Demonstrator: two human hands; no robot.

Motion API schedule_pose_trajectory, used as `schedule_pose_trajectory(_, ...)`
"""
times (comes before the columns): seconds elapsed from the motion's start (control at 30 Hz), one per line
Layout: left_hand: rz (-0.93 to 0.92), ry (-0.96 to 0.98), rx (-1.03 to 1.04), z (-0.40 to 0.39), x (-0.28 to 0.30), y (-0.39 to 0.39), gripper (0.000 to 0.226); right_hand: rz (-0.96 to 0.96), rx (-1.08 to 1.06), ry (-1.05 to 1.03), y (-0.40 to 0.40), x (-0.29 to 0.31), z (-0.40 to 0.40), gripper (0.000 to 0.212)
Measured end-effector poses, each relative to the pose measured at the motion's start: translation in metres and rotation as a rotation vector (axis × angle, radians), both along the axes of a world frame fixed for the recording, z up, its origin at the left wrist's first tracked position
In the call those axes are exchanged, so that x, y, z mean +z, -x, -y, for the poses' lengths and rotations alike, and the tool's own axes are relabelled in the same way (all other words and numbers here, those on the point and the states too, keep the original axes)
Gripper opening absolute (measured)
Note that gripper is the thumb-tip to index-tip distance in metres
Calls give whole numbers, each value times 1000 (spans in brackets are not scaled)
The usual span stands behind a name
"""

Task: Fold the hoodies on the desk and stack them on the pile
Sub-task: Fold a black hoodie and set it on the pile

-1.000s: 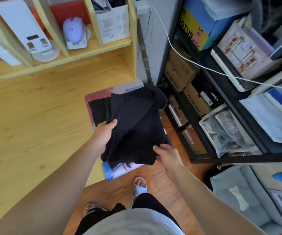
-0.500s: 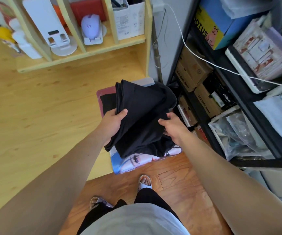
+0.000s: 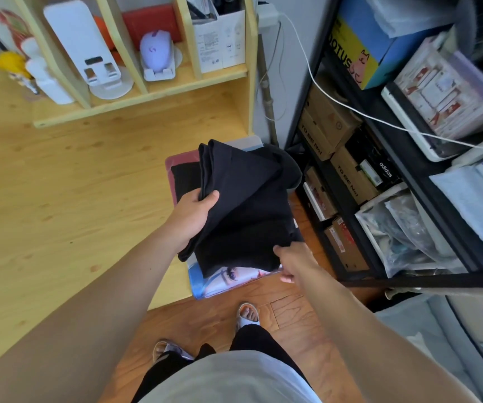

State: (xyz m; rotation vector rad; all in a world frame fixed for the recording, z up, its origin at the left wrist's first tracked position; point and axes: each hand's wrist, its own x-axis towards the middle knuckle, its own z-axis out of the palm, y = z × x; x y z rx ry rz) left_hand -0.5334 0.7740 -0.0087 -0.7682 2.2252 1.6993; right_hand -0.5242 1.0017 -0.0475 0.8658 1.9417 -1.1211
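A folded black hoodie (image 3: 243,205) is held over the right end of the wooden desk (image 3: 59,205). My left hand (image 3: 195,212) grips its left edge, thumb on top of the cloth. At the hoodie's near right corner is my right hand (image 3: 289,260), fingers curled by the hem; whether it still holds cloth is hidden. Under the hoodie lies a pile of dark folded clothes (image 3: 183,178) on a printed mat (image 3: 228,279) with a drawn face on it.
A wooden desk shelf (image 3: 147,94) at the back holds a white stand, a purple mouse and boxes. A black rack (image 3: 379,175) with cardboard boxes and bags stands close on the right. A white cable crosses it. My feet stand on the wood floor below.
The hoodie has come down flatter over the pile. My right hand slid from the hoodie's right side to its near corner. The left hand keeps its grip.
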Motion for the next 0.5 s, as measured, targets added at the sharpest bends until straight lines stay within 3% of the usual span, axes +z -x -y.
schedule_pose_trajectory(0.13, 7, 3, 6, 0, 4, -1, 33, -230, -194, 424, 4, 10, 8, 15)
schedule_pose_trajectory(0.2, 9, 0, -6, -1, 5, -3, 34, -302, -235, 659, -1, 14, 8, 19)
schedule_pose_trajectory(0.27, -4, 22, -39, -3, 4, -6, 34, -295, -312, 760, -6, 5, 4, 24)
schedule_pose_trajectory(0.4, -72, 129, -127, -14, 4, -14, 29, -178, -472, 555, -6, -26, -5, 29)
schedule_pose_trajectory(0.5, -126, 262, -187, -22, -1, -21, 30, -142, -430, 299, -2, -39, -4, 46)
